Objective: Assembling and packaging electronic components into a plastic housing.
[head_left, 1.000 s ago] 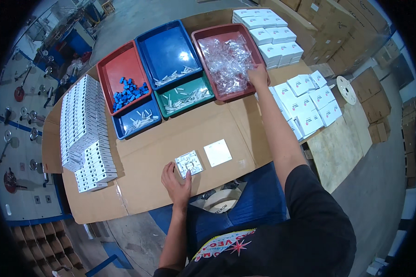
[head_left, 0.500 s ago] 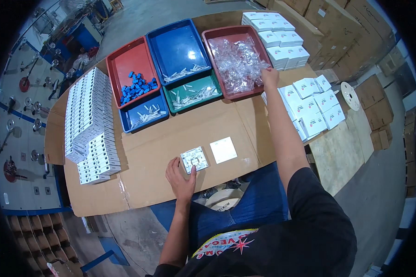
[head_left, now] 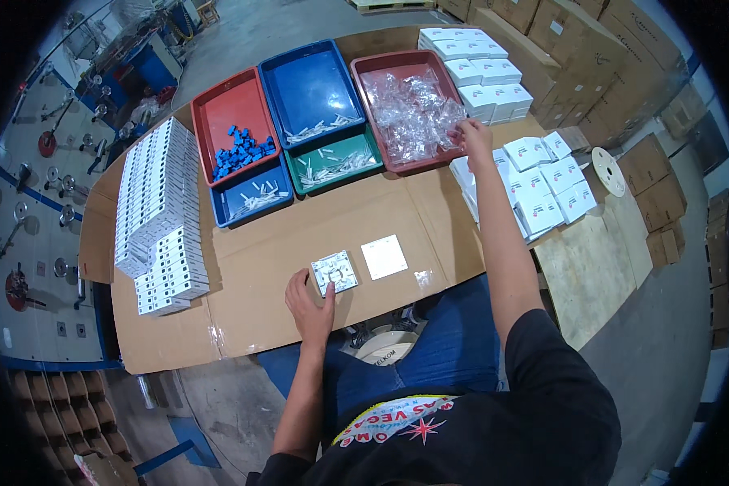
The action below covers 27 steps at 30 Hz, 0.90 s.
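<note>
My left hand (head_left: 310,309) grips a small square white plastic box (head_left: 334,273) by its near left side, thumb on its edge. The box faces up, uncovered, with moulded parts inside. Just right of it lies a flat square white cover (head_left: 385,257), touched by neither hand. My right arm reaches out to the red tray (head_left: 409,168) of clear plastic bags (head_left: 409,109). At that tray's right rim, my right hand (head_left: 475,142) has its fingers pinched on what looks like a clear plastic bag; the fingertips are small and partly hidden.
Blue clips (head_left: 239,154) lie in another red tray; small white sleeves fill parts of a green tray (head_left: 336,180) and two blue trays (head_left: 251,212). White boxes stack high at left (head_left: 158,194). More white packs (head_left: 535,186) stand right of my right forearm. Cardboard covers the table.
My right hand has shifted slightly at the red tray's right rim, its fingers now turned more over the bags. My left hand stays on the box. The whole view has shifted a little.
</note>
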Motion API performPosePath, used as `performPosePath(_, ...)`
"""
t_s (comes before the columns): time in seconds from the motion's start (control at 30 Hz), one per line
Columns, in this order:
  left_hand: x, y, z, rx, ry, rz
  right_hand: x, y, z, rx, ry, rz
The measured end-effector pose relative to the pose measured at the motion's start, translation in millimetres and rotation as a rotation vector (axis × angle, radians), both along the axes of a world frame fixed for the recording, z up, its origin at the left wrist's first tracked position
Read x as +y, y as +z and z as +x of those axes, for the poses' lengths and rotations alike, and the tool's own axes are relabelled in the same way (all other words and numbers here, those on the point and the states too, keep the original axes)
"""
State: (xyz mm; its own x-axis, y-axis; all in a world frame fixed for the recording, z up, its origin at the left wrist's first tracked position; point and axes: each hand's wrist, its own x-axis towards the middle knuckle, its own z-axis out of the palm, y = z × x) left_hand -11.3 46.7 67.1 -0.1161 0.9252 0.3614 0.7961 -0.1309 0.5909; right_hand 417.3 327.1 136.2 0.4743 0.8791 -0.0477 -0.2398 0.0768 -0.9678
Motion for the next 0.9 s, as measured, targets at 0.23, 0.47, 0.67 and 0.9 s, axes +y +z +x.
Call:
performPosePath(0.23,-11.5,-22.7,-11.3,-0.383,0.060,0.093,-67.9,11.6,-39.6,-0.046,0.214,-0.017)
performPosePath(0.47,-11.5,19.3,23.9,-0.843,-0.046,-0.023,-166.6,14.5,-100.7,-0.328,0.725,-0.061)
performPosePath(0.67,-23.0,49.9,79.8,-0.877,-0.215,-0.254,-230.8,9.1,-152.6,-0.231,0.997,-0.156)
performPosePath(0.9,-34.4,8.0,59.8,-1.262,-0.144,-0.426,-258.9,-11.5,-173.0,-0.042,1.022,-0.211)
